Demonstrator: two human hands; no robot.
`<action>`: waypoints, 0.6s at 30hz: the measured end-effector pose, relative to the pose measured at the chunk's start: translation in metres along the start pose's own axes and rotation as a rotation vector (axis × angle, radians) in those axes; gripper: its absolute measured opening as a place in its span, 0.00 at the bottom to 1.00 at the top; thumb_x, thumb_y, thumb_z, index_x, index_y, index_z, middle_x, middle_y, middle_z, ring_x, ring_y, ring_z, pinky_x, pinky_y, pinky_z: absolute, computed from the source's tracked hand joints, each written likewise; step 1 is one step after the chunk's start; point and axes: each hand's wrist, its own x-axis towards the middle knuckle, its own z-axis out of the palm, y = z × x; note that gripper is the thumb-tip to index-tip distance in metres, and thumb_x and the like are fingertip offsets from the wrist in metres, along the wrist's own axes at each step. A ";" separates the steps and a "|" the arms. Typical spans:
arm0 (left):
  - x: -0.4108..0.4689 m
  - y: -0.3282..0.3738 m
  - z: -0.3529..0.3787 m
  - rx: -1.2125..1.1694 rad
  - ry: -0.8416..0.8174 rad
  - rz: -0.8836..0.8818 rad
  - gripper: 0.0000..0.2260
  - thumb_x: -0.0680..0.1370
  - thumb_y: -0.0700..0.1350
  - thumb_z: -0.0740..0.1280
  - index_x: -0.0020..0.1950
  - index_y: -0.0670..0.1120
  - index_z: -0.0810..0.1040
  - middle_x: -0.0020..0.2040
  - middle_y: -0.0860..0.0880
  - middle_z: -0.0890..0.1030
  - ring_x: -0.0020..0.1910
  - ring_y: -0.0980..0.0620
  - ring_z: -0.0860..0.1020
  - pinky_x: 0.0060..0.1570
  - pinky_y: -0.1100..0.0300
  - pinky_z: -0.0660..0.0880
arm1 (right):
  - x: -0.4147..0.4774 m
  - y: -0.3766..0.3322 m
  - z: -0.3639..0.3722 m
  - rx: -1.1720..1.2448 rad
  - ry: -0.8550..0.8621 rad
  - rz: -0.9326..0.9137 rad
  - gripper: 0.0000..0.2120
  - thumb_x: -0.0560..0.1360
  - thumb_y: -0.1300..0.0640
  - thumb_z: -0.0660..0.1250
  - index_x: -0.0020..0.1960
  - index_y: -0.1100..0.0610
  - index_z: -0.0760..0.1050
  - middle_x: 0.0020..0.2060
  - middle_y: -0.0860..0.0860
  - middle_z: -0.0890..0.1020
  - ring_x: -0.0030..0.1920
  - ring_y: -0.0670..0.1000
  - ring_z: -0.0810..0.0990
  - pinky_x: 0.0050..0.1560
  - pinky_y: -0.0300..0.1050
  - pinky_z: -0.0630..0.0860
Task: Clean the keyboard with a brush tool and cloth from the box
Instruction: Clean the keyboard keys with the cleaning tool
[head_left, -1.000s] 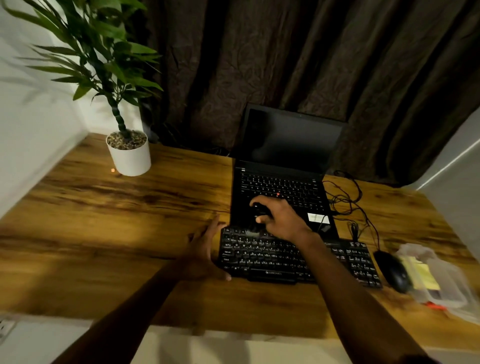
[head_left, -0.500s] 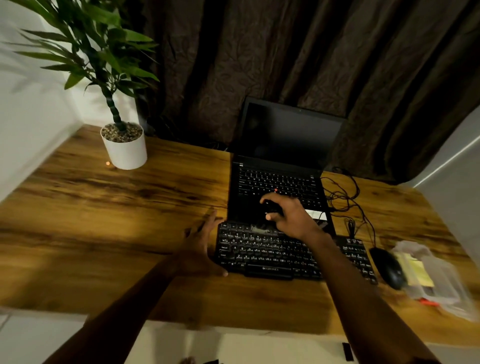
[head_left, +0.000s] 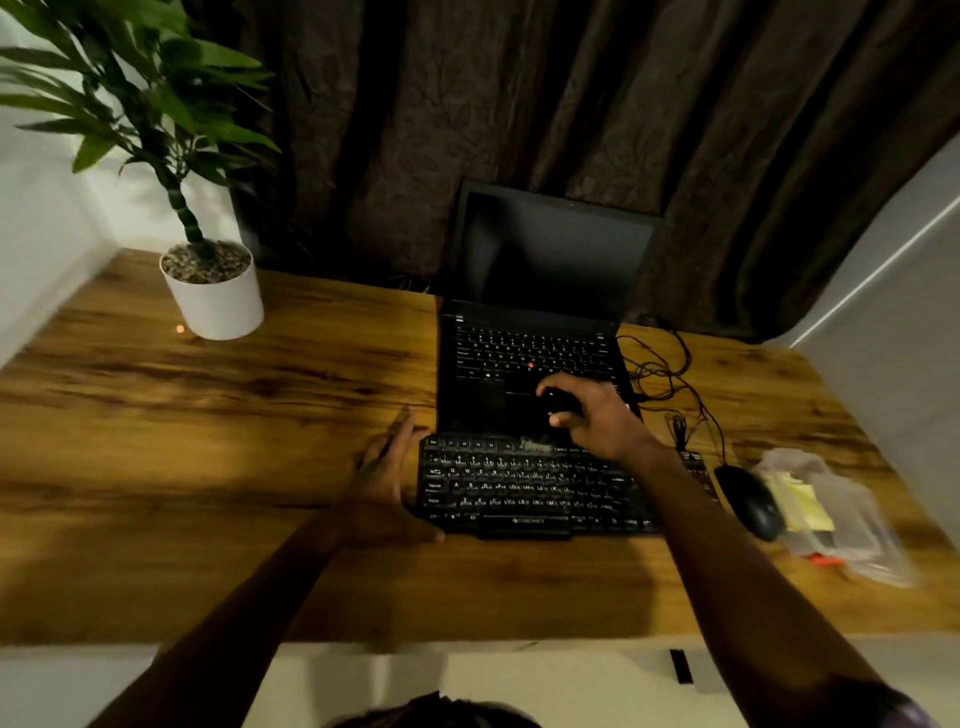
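Black brush tool (head_left: 560, 404), gripped in the curled fingers of our right hand (head_left: 597, 418), has moved rightward along the top row of the keyboard (head_left: 519, 491). Our left hand (head_left: 387, 470), fingers straight, braces its left edge. We judge the lower rows remain.

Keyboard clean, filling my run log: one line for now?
right hand: grips brush tool on keyboard top row | left hand: rests at keyboard left edge

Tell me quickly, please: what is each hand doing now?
Left hand: open, straight fingers at the keyboard's left edge.
Right hand: closed on the dark brush tool.
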 end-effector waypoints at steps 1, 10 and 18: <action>0.000 0.000 0.000 -0.002 -0.002 0.005 0.69 0.49 0.72 0.78 0.68 0.74 0.25 0.81 0.60 0.55 0.80 0.51 0.47 0.75 0.38 0.46 | 0.000 -0.002 0.001 0.008 -0.004 -0.005 0.23 0.74 0.69 0.68 0.59 0.45 0.75 0.51 0.51 0.82 0.48 0.48 0.82 0.42 0.39 0.79; -0.001 -0.003 0.001 -0.039 0.020 0.033 0.71 0.46 0.78 0.74 0.73 0.68 0.27 0.80 0.62 0.56 0.80 0.49 0.47 0.75 0.38 0.46 | -0.023 0.031 -0.024 -0.064 -0.007 0.080 0.22 0.75 0.70 0.67 0.59 0.47 0.74 0.55 0.52 0.80 0.50 0.50 0.81 0.43 0.49 0.84; -0.001 -0.002 0.000 -0.055 0.009 0.041 0.73 0.49 0.74 0.78 0.77 0.62 0.28 0.80 0.63 0.56 0.80 0.50 0.46 0.76 0.38 0.46 | -0.011 0.019 -0.009 -0.009 -0.008 0.032 0.20 0.75 0.70 0.67 0.61 0.49 0.74 0.54 0.53 0.80 0.51 0.49 0.80 0.37 0.32 0.74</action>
